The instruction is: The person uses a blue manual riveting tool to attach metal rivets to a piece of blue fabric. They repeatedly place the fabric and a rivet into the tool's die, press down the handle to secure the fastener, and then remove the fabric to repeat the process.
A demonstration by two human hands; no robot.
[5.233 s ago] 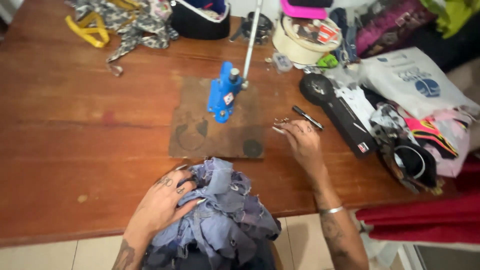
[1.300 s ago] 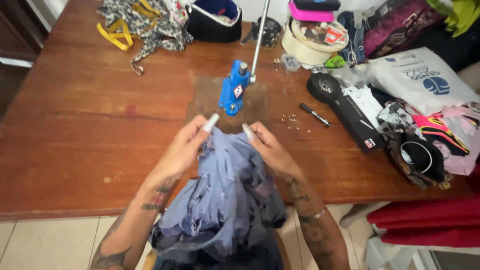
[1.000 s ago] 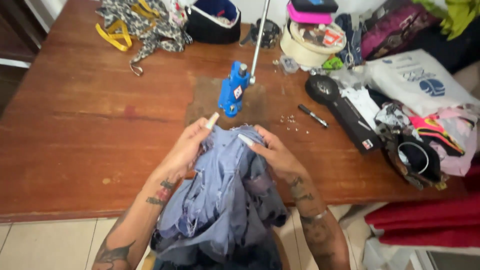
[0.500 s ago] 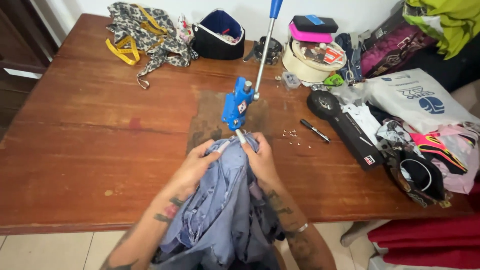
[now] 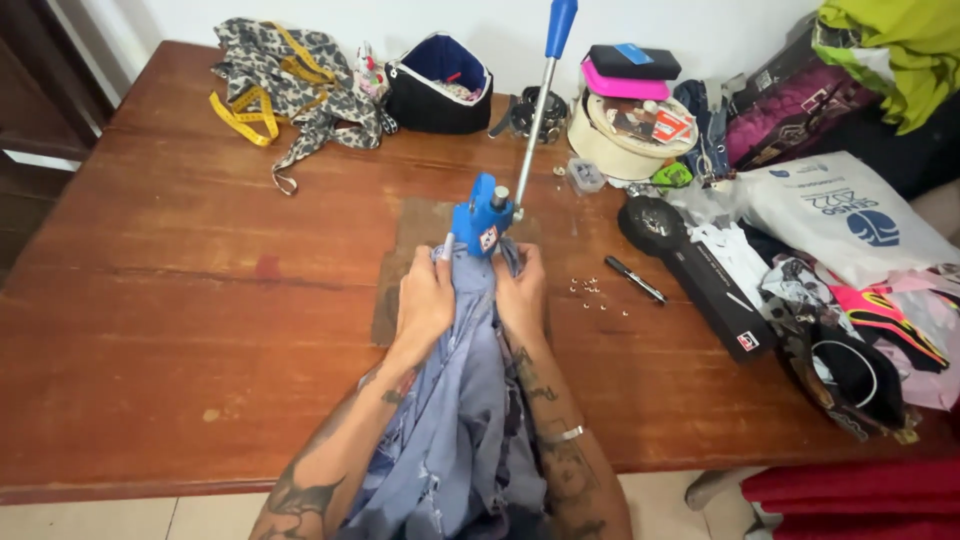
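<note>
Both hands pinch the blue-grey cloth (image 5: 470,400): left hand (image 5: 425,305) and right hand (image 5: 522,295), fingers closed on its top edge, feeding it flat under the blue press (image 5: 483,215) at twelve o'clock. Loose studs (image 5: 590,292) lie at three o'clock.

Frayed blue denim garment (image 5: 465,420) stretches lengthwise up the table, its top edge tucked under the blue hand press (image 5: 483,215).

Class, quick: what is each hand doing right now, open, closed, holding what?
Left hand: closed on the blue-grey denim fabric, at the blue hand press.
Right hand: closed on the same fabric, beside the press.
</note>
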